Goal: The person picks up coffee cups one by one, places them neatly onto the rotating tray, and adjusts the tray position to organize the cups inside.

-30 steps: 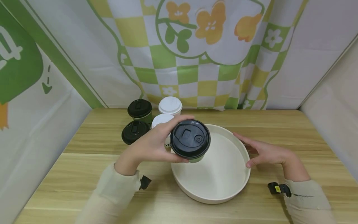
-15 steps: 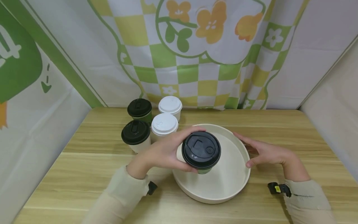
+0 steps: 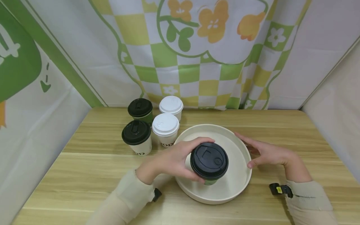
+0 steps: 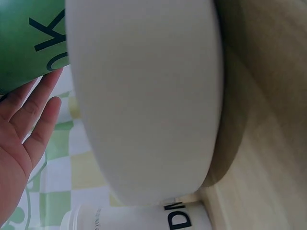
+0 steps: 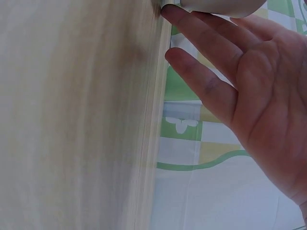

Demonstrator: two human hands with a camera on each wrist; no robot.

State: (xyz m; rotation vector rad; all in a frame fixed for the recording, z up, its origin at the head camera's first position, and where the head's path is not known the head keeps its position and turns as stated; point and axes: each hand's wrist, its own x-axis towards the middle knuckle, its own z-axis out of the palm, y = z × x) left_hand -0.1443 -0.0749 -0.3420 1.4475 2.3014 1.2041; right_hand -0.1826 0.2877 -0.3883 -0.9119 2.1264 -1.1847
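My left hand (image 3: 180, 159) grips a green paper coffee cup with a black lid (image 3: 209, 160), its thumb and fingers round the side. The cup is over the left-centre part of a round cream tray (image 3: 237, 175). In the left wrist view, the green cup (image 4: 29, 43) is raised beside the tray's wall (image 4: 148, 105), above its rim. My right hand (image 3: 268, 154) touches the tray's right outer edge with thumb and fingertips. From the right wrist, those fingers (image 5: 206, 76) look nearly straight, with a bit of the tray (image 5: 223, 5) at the top.
Left of the tray stand two white-lidded cups, one behind (image 3: 171, 106) and one in front (image 3: 166, 126). Beside them are a green black-lidded cup (image 3: 140, 109) and a white black-lidded cup (image 3: 137, 137). A checked curtain (image 3: 185, 75) hangs behind the wooden table (image 3: 92, 175).
My left hand has carried the green cup rightward and toward the front, over the tray, uncovering the front white-lidded cup. The right hand has stayed at the tray's edge.
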